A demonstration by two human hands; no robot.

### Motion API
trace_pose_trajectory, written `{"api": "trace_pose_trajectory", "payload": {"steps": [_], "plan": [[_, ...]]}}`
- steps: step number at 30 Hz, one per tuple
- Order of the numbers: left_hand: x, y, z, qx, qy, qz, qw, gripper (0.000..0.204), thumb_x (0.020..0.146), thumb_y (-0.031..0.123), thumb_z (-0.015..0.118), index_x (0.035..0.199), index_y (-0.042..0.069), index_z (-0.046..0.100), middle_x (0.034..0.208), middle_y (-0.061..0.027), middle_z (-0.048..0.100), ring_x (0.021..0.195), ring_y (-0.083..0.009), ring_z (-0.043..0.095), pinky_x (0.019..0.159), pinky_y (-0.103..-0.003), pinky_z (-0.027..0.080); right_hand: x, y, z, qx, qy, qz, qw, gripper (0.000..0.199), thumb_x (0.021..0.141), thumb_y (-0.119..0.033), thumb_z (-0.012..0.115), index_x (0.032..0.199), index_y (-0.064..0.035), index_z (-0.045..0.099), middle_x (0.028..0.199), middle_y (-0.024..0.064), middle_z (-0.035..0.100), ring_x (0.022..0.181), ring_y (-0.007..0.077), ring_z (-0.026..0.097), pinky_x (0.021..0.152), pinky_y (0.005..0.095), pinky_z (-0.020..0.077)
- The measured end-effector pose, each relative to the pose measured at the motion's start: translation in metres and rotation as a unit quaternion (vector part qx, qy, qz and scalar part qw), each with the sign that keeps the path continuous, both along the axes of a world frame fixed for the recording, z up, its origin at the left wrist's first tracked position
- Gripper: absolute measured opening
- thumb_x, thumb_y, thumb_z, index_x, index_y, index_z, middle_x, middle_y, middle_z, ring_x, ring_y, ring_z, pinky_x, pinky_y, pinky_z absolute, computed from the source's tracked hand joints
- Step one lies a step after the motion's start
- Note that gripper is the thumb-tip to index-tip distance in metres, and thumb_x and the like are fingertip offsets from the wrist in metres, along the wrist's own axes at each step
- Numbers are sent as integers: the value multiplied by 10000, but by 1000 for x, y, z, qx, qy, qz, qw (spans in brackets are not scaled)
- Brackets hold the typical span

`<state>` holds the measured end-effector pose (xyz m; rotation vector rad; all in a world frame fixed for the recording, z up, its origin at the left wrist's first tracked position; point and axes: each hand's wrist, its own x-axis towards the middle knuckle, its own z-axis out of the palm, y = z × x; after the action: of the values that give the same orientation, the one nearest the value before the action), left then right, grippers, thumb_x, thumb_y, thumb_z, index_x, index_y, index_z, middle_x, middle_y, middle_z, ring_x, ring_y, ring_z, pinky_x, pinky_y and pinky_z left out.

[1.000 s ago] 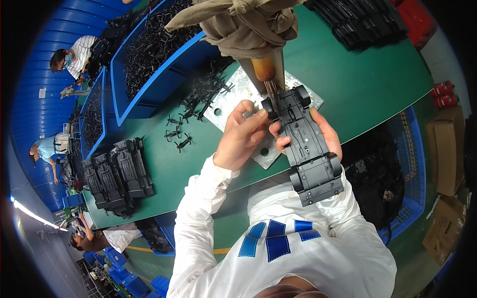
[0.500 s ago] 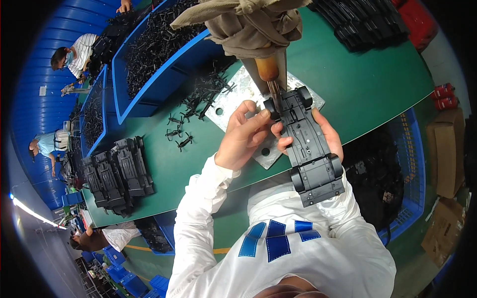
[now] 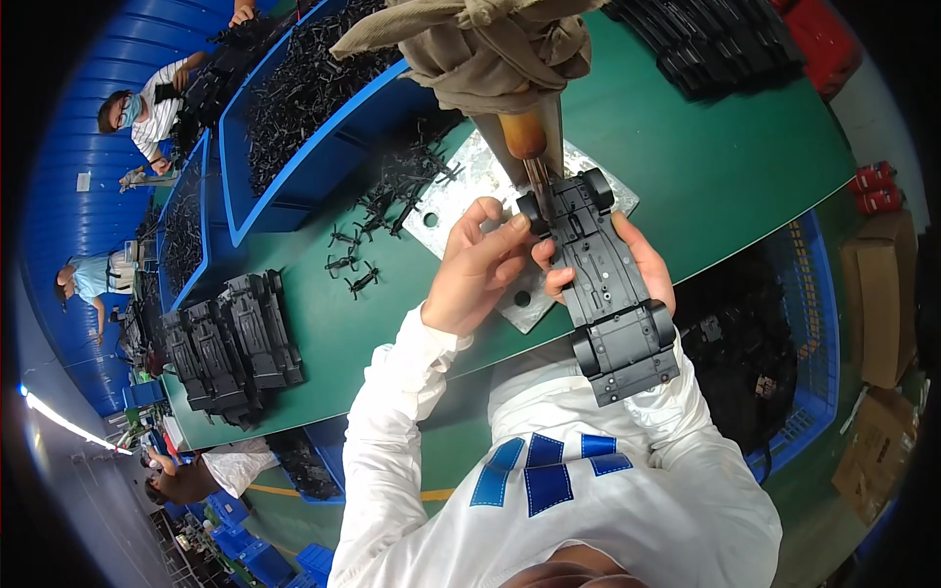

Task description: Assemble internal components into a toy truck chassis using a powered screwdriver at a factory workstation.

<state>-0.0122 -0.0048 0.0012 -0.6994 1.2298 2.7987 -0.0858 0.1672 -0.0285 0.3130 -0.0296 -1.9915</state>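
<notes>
Green bench (image 3: pixel 745 186): both hands (image 3: pixel 485 269) grip black toy chassis (image 3: pixel 608 284).

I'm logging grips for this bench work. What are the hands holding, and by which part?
Both hold one black toy car chassis, underside up. The right hand cradles its middle from beneath; the left hand pinches its front end near the wheel.

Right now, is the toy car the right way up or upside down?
Upside down. The toy car shows its flat underside with ribs and screw holes, and its wheels point up at the camera. The left hand and right hand hold it.
</notes>
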Motion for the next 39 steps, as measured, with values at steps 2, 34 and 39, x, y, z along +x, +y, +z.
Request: {"api": "trace_pose_trajectory", "payload": {"steps": [2,34,39], "plan": [[0,0,0,2,4,-3,1000,168,952,152,633,981,138,468,722,-18,574,499,-16,321,487,-163,293,0,1,0,5,-1,-1,1000,532,1027,-342,413,1408,29,403,1313,247,496,1089,352,493,796,393,466],[12,-3,8,-38,-39,1,999,464,931,108,589,1366,56,436,654,42,413,479,-24,286,449,-177,205,18,-1,-2,6,-9,8,1000,535,1025,-356,417,1401,25,413,1312,244,494,1117,351,489,825,402,474],[15,-5,10,-45,-42,0,998,421,926,114,594,1317,79,444,658,28,435,474,-32,300,456,-182,223,22,-4,4,9,-30,10,999,539,1024,-360,417,1401,25,416,1315,237,494,1123,346,486,825,399,473]]}}
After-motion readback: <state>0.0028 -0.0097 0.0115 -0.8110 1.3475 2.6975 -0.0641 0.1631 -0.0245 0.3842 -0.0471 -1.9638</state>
